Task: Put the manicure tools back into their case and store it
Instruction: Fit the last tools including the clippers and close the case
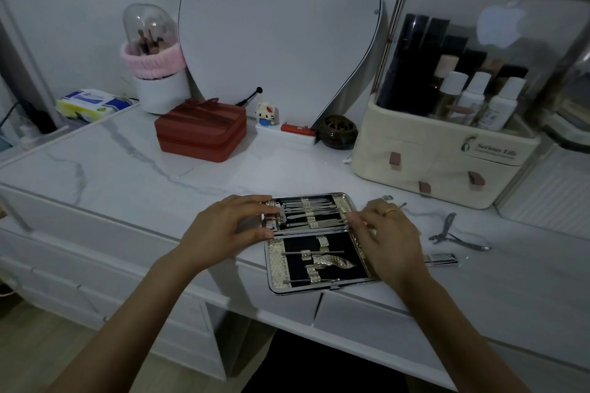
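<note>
I'm steadying the open case [316,241] at the surface [127,169] edge: left hand [230,226] gripping its left side, fingers curled over the clipper slot. Right hand [388,233] is resting at its right edge, grip unclear. Nippers [453,234] and nail clipper [442,259] are lying right of the case, waiting to be slotted
</note>
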